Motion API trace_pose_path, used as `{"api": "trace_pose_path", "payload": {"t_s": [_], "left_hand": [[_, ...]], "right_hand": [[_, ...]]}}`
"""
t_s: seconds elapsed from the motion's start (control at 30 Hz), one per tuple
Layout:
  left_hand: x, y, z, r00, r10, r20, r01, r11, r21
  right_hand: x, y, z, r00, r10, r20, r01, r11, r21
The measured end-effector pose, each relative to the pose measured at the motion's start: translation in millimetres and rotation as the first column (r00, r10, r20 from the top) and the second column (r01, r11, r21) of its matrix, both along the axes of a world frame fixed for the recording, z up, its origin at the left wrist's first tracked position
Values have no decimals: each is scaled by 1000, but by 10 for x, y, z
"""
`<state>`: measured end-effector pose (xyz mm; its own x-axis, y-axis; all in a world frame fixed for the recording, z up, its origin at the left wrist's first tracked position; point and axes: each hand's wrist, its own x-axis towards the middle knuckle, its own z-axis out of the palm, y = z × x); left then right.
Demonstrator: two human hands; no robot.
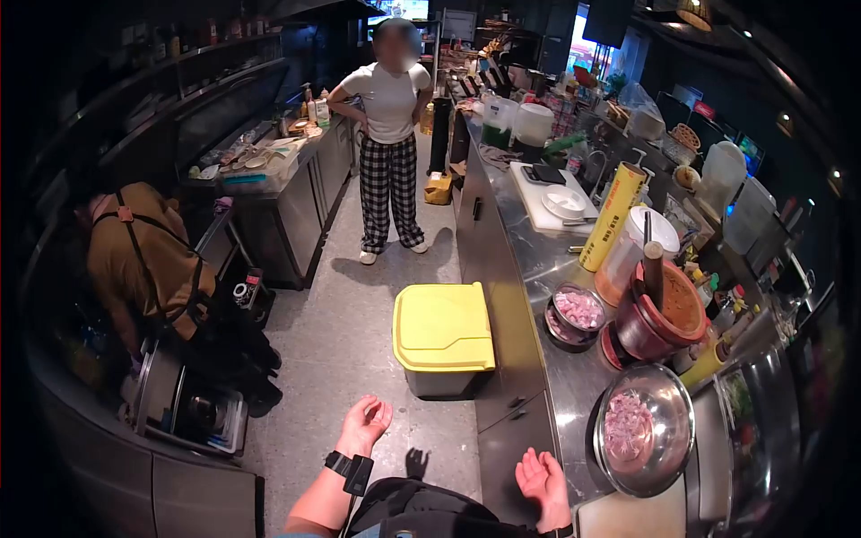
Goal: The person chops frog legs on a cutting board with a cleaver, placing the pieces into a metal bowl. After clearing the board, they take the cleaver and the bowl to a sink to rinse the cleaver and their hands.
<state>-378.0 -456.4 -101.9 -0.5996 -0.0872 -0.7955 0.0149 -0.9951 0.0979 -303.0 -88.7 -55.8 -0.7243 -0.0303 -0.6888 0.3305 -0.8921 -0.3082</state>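
Note:
My left hand (367,423) is held palm up over the floor, fingers loosely curled and apart, with nothing in it. A black device is strapped round that wrist. My right hand (542,479) also faces palm up, fingers spread and empty, beside the counter's edge. Nearest to it are a white cutting board (632,513) and a large steel bowl (679,457) with chopped pinkish pieces (628,426). Farther along the steel counter stand a smaller bowl (571,337) of pink chunks and a reddish mortar (639,325) with a pestle (654,273) in brownish paste.
A yellow-lidded bin (441,327) stands on the floor ahead. Beyond it a person (388,117) in checked trousers stands in the aisle. Another person (148,247) bends over an open drawer (229,435) at left. A yellow cling-wrap box (613,215) stands upright on the counter.

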Motion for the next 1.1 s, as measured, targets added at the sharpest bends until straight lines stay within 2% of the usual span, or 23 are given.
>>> {"api": "trace_pose_path", "payload": {"t_s": [0.23, 0.33, 0.43, 0.6, 0.83, 0.87, 0.97, 1.0, 1.1], "left_hand": [[-102, 86, 34, 1000, -24, -1, 24, 1000, 6], [-116, 130, 95, 1000, -12, 15, 12, 1000, 13], [-72, 132, 61, 998, -38, -52, 38, 999, 1], [-97, 87, -79, 1000, -14, -4, 15, 997, 78], [-71, 44, -153, 1000, -22, -19, 23, 997, 72], [-68, 61, -91, 1000, -17, 5, 17, 999, 50], [-91, -18, -44, 1000, -11, 11, 10, 998, 67], [-124, -54, -8, 1000, -3, 10, 3, 1000, -4], [-306, -426, -5, 982, 141, -129, -136, 990, 42]], "right_hand": [[22, 0, 65, 999, -38, 18, 37, 999, 36], [-17, 70, -29, 998, -58, 6, 58, 998, -21], [60, 53, 55, 998, -56, -19, 55, 998, -25], [63, 60, 54, 998, -57, -31, 56, 998, -25], [60, -53, 167, 997, -73, 25, 73, 997, -4], [64, -31, 126, 998, -64, -10, 63, 996, -64], [14, -15, 54, 997, -67, 23, 69, 996, -59], [-9, 56, -60, 997, -70, 10, 71, 991, -113], [-120, 38, 113, 997, -68, -49, 62, 991, -120]]}}
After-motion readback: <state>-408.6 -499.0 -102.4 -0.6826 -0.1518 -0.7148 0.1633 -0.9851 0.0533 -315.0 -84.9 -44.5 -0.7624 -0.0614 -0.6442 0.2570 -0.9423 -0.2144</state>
